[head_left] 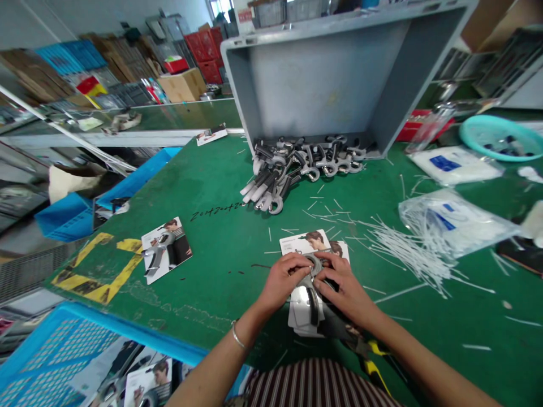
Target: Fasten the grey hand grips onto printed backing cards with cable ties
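Observation:
My left hand (291, 277) and my right hand (341, 287) meet in front of me, fingers curled and pressed on a grey ring-headed tool with a dark handle (314, 305). The tool lies over a small stack of printed cards (297, 244) that show a person's picture. What the fingertips pinch at the ring is too small to make out. Right of my right hand lies a loose pile of white cable ties (409, 254). Another printed card with a tool on it (167, 249) rests to the left.
Beyond my hands, several similar tools (297, 164) spill from a tipped grey crate (322, 85). A blue basket (63, 339) with carded tools stands lower left. Yellow-handled cutters (373, 367) lie near my right forearm. Plastic bags (458, 220) and a turquoise basin (500, 135) sit right.

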Action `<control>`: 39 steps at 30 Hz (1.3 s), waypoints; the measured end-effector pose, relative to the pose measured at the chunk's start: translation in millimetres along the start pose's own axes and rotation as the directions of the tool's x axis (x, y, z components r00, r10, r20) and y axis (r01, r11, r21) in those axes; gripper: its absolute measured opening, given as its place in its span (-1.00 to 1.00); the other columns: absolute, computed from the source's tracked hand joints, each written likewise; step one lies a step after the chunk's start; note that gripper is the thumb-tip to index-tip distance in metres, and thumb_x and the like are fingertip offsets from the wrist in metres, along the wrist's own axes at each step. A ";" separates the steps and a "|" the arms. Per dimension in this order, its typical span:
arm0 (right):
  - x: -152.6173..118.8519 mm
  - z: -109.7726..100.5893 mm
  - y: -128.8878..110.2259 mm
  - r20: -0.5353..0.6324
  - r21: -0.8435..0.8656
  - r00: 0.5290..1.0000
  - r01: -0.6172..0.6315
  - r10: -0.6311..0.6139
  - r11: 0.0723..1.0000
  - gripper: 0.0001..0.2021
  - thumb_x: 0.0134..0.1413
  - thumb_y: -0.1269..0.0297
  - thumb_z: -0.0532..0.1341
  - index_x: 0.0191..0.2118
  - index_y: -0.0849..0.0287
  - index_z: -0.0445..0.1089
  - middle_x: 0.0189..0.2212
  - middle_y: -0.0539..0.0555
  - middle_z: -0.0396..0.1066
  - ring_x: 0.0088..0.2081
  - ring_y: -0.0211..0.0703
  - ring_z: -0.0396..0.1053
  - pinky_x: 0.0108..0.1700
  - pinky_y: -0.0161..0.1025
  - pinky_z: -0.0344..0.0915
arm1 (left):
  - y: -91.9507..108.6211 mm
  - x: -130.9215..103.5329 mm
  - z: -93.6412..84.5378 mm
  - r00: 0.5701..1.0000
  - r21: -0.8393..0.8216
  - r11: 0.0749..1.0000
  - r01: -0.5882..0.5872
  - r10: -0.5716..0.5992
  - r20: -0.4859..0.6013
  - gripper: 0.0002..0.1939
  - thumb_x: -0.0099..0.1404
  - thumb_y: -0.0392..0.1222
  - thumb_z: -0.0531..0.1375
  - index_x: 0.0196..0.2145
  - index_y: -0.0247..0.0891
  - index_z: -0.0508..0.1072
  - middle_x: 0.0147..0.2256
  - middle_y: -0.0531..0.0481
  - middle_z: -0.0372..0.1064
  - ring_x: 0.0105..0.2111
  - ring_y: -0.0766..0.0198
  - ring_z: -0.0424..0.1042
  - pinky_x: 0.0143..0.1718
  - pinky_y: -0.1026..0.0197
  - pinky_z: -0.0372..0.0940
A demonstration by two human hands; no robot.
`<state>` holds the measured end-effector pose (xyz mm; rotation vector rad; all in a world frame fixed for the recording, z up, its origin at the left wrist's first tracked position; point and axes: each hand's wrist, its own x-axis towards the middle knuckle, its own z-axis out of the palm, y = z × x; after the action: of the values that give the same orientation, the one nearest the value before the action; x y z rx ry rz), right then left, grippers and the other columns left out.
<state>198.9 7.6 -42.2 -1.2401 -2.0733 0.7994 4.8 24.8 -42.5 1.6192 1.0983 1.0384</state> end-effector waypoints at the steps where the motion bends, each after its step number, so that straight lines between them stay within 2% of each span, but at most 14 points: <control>1: 0.2 0.3 0.2 -0.003 0.001 1.000 -0.004 0.004 1.000 -0.89 0.21 0.30 0.20 -0.33 0.06 0.45 0.14 0.07 0.23 0.16 0.05 0.16 0.18 0.08 0.12 | -0.9 -1.0 0.3 1.000 0.005 1.000 -0.013 0.013 -0.003 -0.90 0.27 -0.26 0.26 -0.28 -0.22 0.61 -0.23 -0.08 0.51 -0.15 0.21 0.45 0.03 0.15 0.27; 6: 0.5 0.5 -0.2 -0.021 0.013 0.999 -0.024 0.025 1.000 -0.90 0.21 0.28 0.19 -0.32 0.06 0.45 0.11 0.08 0.26 0.16 0.05 0.16 0.17 0.08 0.13 | -5.2 -4.7 2.3 0.998 0.046 0.997 -0.063 0.064 -0.025 -0.92 0.24 -0.27 0.29 -0.30 -0.20 0.61 -0.25 -0.07 0.52 -0.15 0.21 0.45 0.05 0.12 0.26; 12: 1.0 -1.5 -1.1 0.011 0.013 1.000 0.016 -0.016 1.000 -0.89 0.19 0.33 0.20 -0.37 0.08 0.41 0.13 0.07 0.22 0.18 0.04 0.14 0.20 0.09 0.09 | -3.4 -2.4 1.9 0.998 -0.008 1.000 -0.018 0.017 -0.056 -0.89 0.26 -0.30 0.26 -0.28 -0.22 0.61 -0.26 -0.07 0.53 -0.16 0.22 0.46 -0.01 0.16 0.31; 39: 1.6 -3.2 0.1 0.035 0.033 0.999 0.025 -0.026 0.999 -0.91 0.17 0.35 0.20 -0.36 0.08 0.42 0.15 0.08 0.20 0.21 0.03 0.11 0.23 0.11 0.05 | -5.5 -3.0 6.9 0.996 0.006 0.999 -0.032 0.032 -0.083 -0.90 0.27 -0.25 0.25 -0.31 -0.22 0.60 -0.27 -0.08 0.52 -0.18 0.22 0.46 -0.06 0.15 0.34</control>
<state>200.6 9.7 -39.9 -1.1874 -2.0922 0.8457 9.5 21.6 -49.9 1.6146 1.1340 1.1339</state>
